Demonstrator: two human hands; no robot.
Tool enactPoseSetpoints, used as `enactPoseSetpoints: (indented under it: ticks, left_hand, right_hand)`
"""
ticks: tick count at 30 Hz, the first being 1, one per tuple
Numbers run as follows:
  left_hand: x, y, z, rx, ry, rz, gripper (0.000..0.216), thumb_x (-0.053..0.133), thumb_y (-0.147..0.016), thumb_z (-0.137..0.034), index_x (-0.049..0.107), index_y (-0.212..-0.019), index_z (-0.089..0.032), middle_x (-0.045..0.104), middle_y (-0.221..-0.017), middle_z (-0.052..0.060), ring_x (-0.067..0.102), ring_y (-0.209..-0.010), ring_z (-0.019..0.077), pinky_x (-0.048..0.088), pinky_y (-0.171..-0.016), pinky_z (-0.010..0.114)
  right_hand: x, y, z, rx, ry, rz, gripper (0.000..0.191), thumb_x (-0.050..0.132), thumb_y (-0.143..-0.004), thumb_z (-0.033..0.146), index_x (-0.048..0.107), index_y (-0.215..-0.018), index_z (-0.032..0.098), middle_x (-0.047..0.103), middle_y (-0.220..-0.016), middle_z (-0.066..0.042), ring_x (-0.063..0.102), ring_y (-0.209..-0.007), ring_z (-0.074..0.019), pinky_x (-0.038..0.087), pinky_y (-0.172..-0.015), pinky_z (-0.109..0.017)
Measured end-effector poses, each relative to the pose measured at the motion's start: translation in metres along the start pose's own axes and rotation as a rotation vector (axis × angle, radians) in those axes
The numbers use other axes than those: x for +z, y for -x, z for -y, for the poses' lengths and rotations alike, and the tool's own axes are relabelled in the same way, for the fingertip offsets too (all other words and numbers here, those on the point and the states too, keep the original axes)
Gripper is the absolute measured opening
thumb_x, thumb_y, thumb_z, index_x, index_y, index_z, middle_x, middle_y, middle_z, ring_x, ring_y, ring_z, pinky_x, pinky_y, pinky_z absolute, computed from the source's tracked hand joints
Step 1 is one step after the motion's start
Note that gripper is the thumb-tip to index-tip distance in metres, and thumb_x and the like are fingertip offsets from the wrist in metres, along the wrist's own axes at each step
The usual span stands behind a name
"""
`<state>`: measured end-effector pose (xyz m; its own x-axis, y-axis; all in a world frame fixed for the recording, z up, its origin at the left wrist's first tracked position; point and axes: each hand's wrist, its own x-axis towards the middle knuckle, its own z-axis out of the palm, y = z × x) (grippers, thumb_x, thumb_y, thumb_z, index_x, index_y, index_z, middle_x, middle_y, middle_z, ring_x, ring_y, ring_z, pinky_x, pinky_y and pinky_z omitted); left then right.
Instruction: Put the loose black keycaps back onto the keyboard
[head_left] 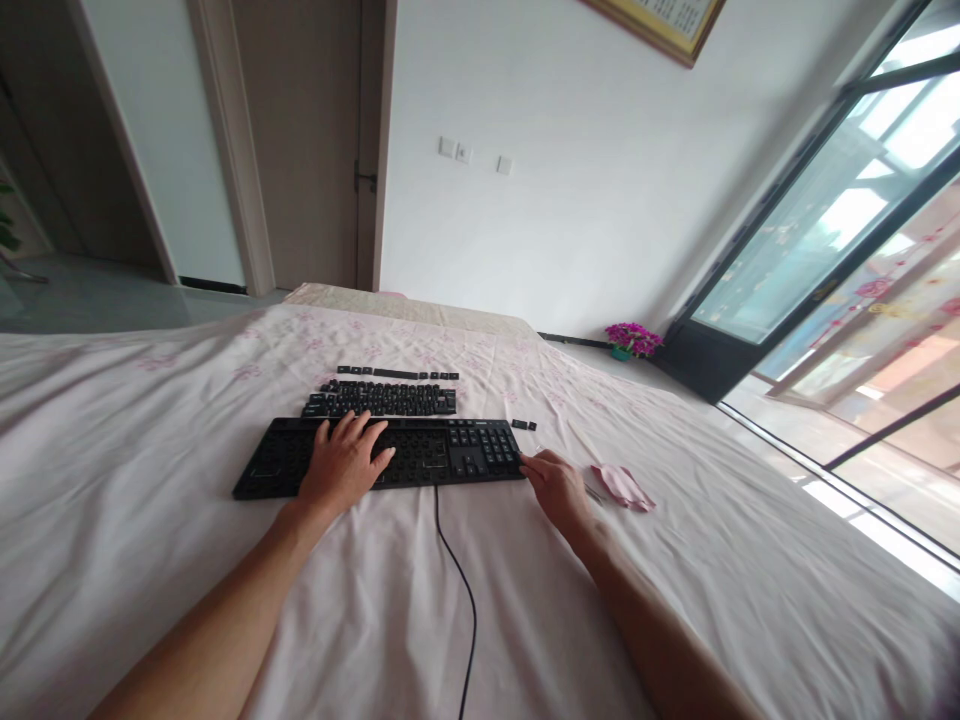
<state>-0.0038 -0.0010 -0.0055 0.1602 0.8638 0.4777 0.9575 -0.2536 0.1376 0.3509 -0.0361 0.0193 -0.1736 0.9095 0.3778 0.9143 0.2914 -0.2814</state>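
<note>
A black keyboard [450, 455] with most of its keycaps off lies on a pale floral sheet [150, 470]. My left hand [343, 462] rests flat on the keyboard's middle, fingers spread. My right hand [553, 484] sits at the keyboard's right end, its fingertips touching the edge by the number pad; the fingers are curled and what they hold, if anything, is hidden. Removed keycaps [382, 398] are laid out in rows just beyond the keyboard, with a thin row [397, 373] farther back. One loose keycap [523, 425] lies past the right end.
The keyboard's black cable [465, 590] runs toward me down the sheet. A pink cloth [622, 487] lies right of my right hand. A pot of purple flowers [632, 340] stands on the floor by a large window [847, 240]. A doorway is at the back left.
</note>
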Motion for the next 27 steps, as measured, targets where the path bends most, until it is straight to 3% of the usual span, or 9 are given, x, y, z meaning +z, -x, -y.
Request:
enactPoseSetpoints:
  ticks: [16, 27]
  left_hand:
    - [-0.002, 0.0, -0.001, -0.005, 0.002, 0.016, 0.044, 0.045, -0.089, -0.044, 0.057, -0.126, -0.024, 0.051, -0.139, 0.01, 0.038, -0.132, 0.0297, 0.021, -0.109, 0.052]
    - [-0.003, -0.001, -0.002, 0.006, -0.023, 0.015, 0.044, 0.044, -0.089, -0.045, 0.057, -0.126, -0.024, 0.051, -0.139, 0.011, 0.039, -0.132, 0.0301, 0.022, -0.108, 0.052]
  right_hand:
    - [-0.002, -0.001, 0.015, 0.012, 0.255, 0.041, 0.027, 0.042, -0.095, 0.029, 0.068, -0.09, 0.022, 0.061, -0.086, -0.004, 0.056, -0.082, -0.0156, 0.036, -0.067, -0.024]
    - [-0.007, -0.001, 0.017, -0.054, 0.2, 0.074, 0.026, 0.042, -0.095, 0.028, 0.068, -0.091, 0.023, 0.061, -0.087, -0.004, 0.055, -0.084, -0.0159, 0.037, -0.07, -0.024]
